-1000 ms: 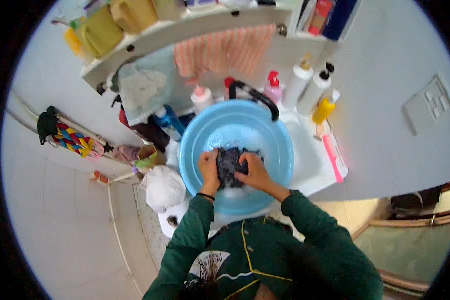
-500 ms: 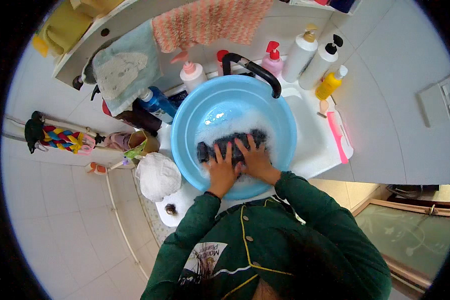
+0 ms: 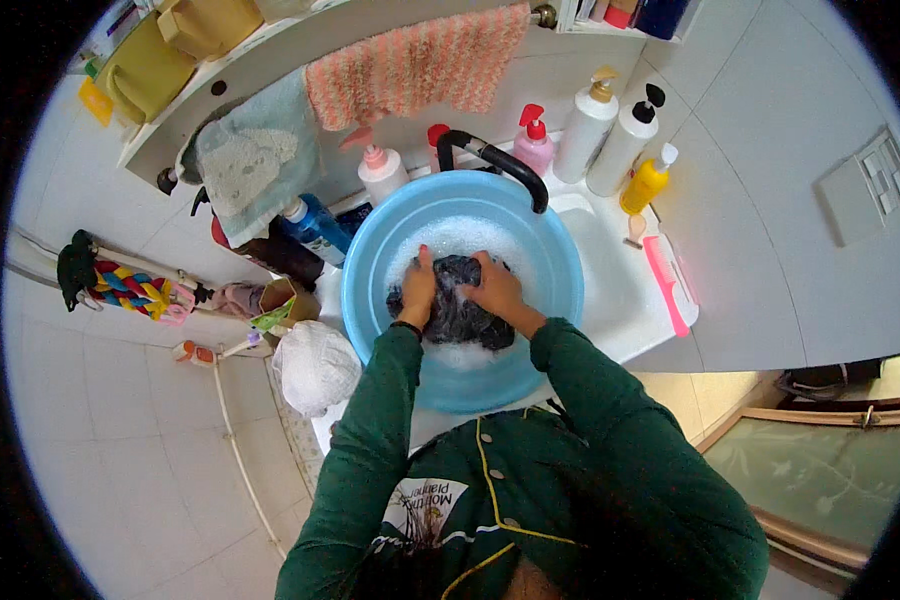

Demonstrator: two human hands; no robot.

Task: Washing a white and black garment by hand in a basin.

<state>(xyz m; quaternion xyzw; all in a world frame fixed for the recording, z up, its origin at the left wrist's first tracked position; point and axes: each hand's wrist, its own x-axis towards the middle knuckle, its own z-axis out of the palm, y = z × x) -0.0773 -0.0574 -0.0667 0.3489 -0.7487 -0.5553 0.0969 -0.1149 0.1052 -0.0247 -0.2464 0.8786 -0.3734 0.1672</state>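
Note:
A round light-blue basin (image 3: 560,300) sits on the white sink and holds foamy water. In it lies a bunched, wet dark grey cloth (image 3: 458,318); folds hide what kind of garment or cloth it is. At the cloth's left side my left hand (image 3: 419,290) grips it, fingers pointing away from me. My right hand (image 3: 497,289) holds its upper right part, thumb and fingers curled into the fabric. White suds (image 3: 450,235) ring the cloth, mostly beyond it.
A black faucet (image 3: 500,155) arches over the basin's far rim. Pump bottles (image 3: 585,130) line the back, with a yellow bottle (image 3: 647,182) and pink comb (image 3: 667,285) at right. A white bundled cloth (image 3: 315,368) rests left of the basin. Towels (image 3: 415,65) hang behind.
Both hands have gone from pressing flat on the cloth with spread fingers to gripping its sides. The cloth is now gathered into a rounder bunch. The view has shifted slightly.

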